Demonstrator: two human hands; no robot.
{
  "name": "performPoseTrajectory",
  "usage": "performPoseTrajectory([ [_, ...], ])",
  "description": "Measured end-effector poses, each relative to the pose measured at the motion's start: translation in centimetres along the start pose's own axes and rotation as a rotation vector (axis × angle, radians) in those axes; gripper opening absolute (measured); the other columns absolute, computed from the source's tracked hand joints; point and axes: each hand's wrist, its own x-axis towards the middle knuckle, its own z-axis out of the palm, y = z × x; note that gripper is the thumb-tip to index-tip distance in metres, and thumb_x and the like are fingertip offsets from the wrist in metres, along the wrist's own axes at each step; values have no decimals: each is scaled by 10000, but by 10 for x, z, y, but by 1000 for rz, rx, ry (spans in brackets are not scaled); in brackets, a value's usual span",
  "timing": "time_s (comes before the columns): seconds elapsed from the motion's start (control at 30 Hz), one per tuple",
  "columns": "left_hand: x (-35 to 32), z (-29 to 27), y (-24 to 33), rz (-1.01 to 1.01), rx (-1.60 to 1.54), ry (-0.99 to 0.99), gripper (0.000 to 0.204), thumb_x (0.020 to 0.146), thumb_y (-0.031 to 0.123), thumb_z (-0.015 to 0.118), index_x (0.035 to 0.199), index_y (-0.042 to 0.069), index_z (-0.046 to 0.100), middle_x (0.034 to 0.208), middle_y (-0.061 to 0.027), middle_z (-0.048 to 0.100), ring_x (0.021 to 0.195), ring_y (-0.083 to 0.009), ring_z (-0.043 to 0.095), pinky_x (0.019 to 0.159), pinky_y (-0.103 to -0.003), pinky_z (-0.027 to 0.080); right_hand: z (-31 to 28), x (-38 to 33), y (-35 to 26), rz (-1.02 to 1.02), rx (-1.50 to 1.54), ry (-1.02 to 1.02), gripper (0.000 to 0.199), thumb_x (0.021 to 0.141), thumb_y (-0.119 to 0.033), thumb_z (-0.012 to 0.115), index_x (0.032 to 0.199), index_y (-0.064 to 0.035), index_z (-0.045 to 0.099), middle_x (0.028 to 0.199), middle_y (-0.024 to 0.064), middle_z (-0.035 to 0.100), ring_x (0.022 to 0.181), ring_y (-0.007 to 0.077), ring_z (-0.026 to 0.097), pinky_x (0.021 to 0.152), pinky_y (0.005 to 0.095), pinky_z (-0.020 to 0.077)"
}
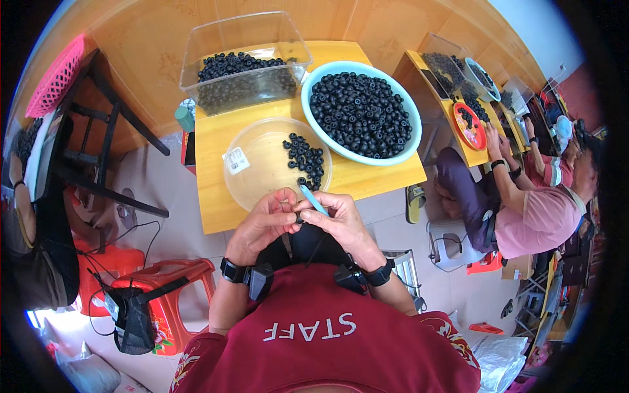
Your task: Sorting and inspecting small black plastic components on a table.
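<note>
Holding our 2 hands together just below the counter (216,216) edge, we pinch a small black bead (299,219) between the fingertips of our left hand (262,226), while our right hand (341,223) grips a thin light-blue tool (313,199) touching that bead. Just beyond the hands sits a clear shallow dish (252,157) with a cluster of black beads; farther off, a pale blue bowl (314,78) and a clear tub (196,59) are full of them.
</note>
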Motion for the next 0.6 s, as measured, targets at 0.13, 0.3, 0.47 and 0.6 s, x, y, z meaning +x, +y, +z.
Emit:
performPoseTrajectory([
  [0.13, 4, 2, -4, -10, 10, 41, 248, 798, 11, 648, 976, 64, 484, 873, -49, 589, 730, -130, 626, 656, -219, 526, -2, -4, -2, -101, -133, -9, 113, 791, -29, 656, 896, 13, 649, 768, 13, 631, 734, 76, 587, 651, 214, 470],
  [0.3, 4, 10, 2, 44, 171, 82, 256, 797, 24, 653, 1000, 43, 499, 952, -72, 579, 764, -140, 625, 675, -229, 523, -37, -1, 1, -129, -436, 295, 171, 734, -81, 710, 894, -39, 668, 695, -42, 566, 612, 31, 460, 554, 186, 373],
  [0.47, 2, -13, 7, 183, 456, 258, 236, 792, 51, 663, 985, 25, 530, 975, -84, 582, 757, -150, 627, 688, -239, 521, -114, 32, -26, -266, -846, 739, 186, 733, -107, 709, 897, -30, 670, 665, -29, 563, 601, 51, 487, 550, 213, 400],
  [0.6, 0, -16, 11, 231, 540, 328, 201, 792, 41, 652, 961, 20, 546, 939, -79, 595, 744, -144, 627, 687, -237, 519, -143, 58, -38, -367, -1165, 841, 290, 721, -165, 716, 964, -18, 656, 731, 137, 630, 621, 222, 597, 620, 315, 472],
])
